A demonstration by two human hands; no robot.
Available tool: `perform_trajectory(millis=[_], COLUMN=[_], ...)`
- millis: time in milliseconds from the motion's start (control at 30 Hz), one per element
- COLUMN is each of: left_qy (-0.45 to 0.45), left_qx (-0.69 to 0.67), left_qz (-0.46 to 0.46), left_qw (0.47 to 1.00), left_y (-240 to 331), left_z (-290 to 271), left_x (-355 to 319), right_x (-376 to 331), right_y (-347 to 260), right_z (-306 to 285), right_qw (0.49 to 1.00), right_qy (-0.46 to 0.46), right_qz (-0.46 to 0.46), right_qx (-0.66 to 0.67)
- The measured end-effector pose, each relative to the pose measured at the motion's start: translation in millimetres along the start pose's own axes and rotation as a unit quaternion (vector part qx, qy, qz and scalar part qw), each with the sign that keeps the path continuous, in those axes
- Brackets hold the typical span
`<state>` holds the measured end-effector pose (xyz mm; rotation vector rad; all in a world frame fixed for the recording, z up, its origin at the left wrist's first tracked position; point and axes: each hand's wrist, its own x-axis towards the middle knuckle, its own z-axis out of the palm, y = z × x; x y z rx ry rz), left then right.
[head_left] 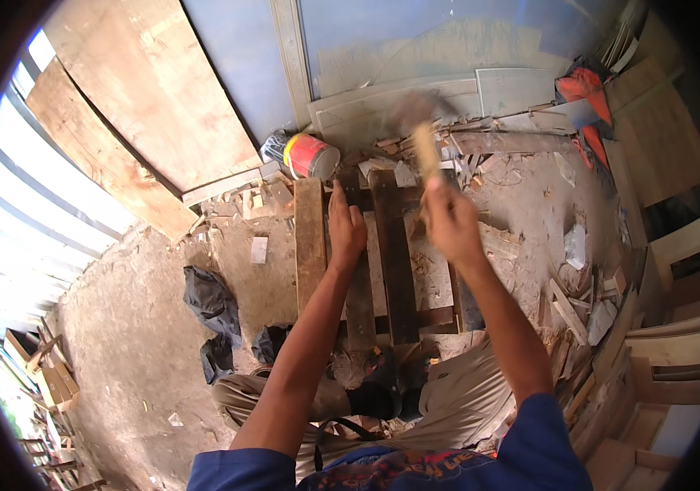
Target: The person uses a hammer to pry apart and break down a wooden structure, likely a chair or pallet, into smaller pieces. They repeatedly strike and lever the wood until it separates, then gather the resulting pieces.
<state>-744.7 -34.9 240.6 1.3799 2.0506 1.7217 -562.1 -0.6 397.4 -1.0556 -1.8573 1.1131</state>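
My right hand (453, 222) is closed round the wooden handle of a hammer (425, 147). The hammer is raised over the right part of a slatted wooden frame, its dark head blurred by motion. On the frame's left side, my left hand (346, 232) rests at a dark slat (361, 299), its longest finger stretched toward the far end. Nothing shows clearly between its fingers. The frame lies on the ground before my knees, with a paler slat (310, 237) at its left edge and another dark slat (395, 270) in its middle.
Beyond the frame lies a red and yellow tin (311, 156) among wood scraps. Plywood sheets (149, 82) lean at the back left. Dark cloth (211, 303) lies on the floor to the left. Wooden furniture parts (681, 352) stand on the right, near an orange-and-black bag (586, 98).
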Motion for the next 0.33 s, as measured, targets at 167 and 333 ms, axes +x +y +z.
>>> perform_trajectory(millis=[167, 333], left_qy=[-0.013, -0.014], left_qx=[0.025, -0.003], left_qz=[0.008, 0.038], left_qw=[1.0, 0.999], left_y=[-2.6, -0.7], left_z=[-0.7, 7.0], left_x=[-0.2, 18.3], right_x=[18.7, 20.5], right_y=[-76.5, 90.8], right_z=[-4.8, 7.7], right_qw=[0.945, 0.972], right_qy=[0.088, 0.018], right_qz=[-0.164, -0.132], right_qx=[0.268, -0.194])
